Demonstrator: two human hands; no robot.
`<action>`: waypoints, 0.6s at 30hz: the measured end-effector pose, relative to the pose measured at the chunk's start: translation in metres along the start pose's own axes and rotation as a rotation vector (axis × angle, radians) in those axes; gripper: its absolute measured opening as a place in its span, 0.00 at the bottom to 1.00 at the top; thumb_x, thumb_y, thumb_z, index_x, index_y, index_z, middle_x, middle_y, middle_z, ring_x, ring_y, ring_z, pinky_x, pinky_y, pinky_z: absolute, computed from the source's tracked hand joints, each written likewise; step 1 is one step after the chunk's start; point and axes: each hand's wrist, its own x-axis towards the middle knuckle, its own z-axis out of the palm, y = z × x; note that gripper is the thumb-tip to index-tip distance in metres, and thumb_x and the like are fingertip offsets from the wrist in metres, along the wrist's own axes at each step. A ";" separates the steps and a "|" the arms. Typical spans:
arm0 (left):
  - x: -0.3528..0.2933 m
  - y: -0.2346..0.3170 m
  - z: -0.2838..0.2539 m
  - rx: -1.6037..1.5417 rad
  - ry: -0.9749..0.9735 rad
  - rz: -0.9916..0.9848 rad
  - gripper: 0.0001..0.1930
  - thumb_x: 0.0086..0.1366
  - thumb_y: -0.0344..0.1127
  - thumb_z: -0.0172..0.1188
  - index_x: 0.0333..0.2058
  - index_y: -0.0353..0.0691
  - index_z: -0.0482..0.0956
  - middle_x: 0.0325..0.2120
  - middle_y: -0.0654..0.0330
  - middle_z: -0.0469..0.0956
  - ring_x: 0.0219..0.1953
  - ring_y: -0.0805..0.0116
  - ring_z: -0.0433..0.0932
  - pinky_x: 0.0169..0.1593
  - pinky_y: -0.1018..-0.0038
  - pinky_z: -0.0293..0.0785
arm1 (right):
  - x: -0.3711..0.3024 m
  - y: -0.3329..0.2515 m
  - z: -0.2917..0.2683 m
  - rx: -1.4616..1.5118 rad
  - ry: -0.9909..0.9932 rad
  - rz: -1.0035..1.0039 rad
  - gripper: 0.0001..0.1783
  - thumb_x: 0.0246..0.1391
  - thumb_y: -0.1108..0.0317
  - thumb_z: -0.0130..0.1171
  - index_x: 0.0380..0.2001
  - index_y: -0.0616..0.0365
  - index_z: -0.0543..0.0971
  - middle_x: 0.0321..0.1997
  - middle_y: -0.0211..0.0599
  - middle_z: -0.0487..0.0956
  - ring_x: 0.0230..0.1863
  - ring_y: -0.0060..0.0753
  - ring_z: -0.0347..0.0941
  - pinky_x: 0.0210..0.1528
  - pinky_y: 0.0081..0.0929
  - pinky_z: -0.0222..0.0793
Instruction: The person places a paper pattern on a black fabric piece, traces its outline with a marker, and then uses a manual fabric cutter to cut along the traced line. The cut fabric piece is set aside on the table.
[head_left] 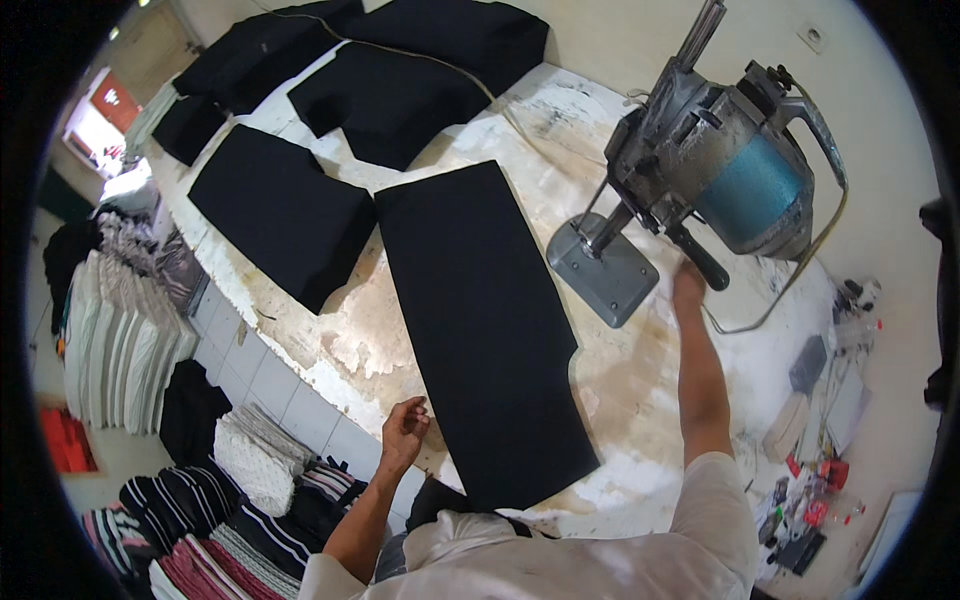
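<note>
A long stack of cut black fabric lies on the worn white table in front of me. Beside its left edge is my left hand, fingers curled inward, with nothing visible in them. To the right of the stack stands an upright fabric cutting machine, with a turquoise motor housing and a flat grey base plate. My right arm stretches out to the machine, and my right hand is at its black handle. The fingers of that hand are hidden, so a grip cannot be made out.
More black fabric stacks lie on the table toward the far left. A cable runs over them to the machine. Folded white cloth and striped textiles are piled at the left. Small items clutter the right side.
</note>
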 end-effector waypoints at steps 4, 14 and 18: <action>-0.003 -0.004 0.007 0.029 0.076 0.008 0.21 0.74 0.23 0.67 0.64 0.36 0.80 0.47 0.62 0.79 0.48 0.72 0.79 0.56 0.75 0.80 | 0.044 0.028 0.020 0.461 0.274 0.007 0.11 0.72 0.63 0.57 0.41 0.57 0.83 0.42 0.58 0.86 0.47 0.63 0.85 0.46 0.56 0.82; -0.001 0.002 0.015 0.047 0.123 -0.001 0.24 0.71 0.16 0.66 0.63 0.37 0.79 0.44 0.64 0.78 0.46 0.73 0.79 0.54 0.76 0.79 | 0.054 0.018 0.055 0.375 0.155 -0.156 0.24 0.79 0.56 0.43 0.64 0.58 0.77 0.63 0.55 0.80 0.68 0.59 0.75 0.71 0.62 0.67; -0.001 0.015 0.021 0.069 0.165 -0.050 0.19 0.74 0.20 0.65 0.61 0.35 0.81 0.40 0.65 0.80 0.43 0.74 0.79 0.51 0.76 0.79 | 0.041 0.009 0.071 0.183 -0.022 -0.222 0.27 0.75 0.67 0.45 0.73 0.62 0.71 0.74 0.53 0.75 0.75 0.53 0.71 0.79 0.55 0.63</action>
